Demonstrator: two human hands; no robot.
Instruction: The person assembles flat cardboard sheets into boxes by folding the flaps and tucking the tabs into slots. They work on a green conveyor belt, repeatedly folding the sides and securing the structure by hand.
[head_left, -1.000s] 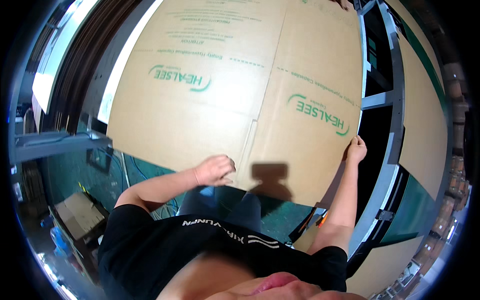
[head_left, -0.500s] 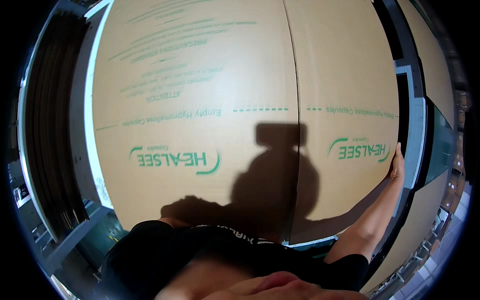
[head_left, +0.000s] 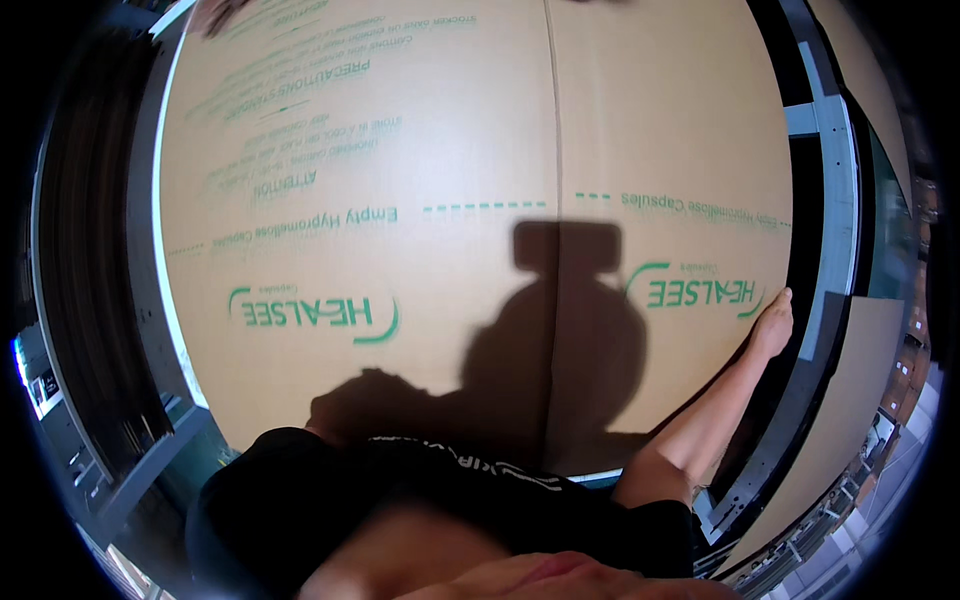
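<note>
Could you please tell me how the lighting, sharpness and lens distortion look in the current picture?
In the head view, a dark head-and-shoulders shadow covers the lower middle of the cardboard; in that same view, a mild pale sheen lightens its upper part, fisheye bending bows its long edges and leaves black corners, and the black shirt looks blurred at its collar.

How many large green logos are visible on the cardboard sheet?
2: one logo on the left panel and another on the right panel, near the right hand. More may be hidden.
</note>
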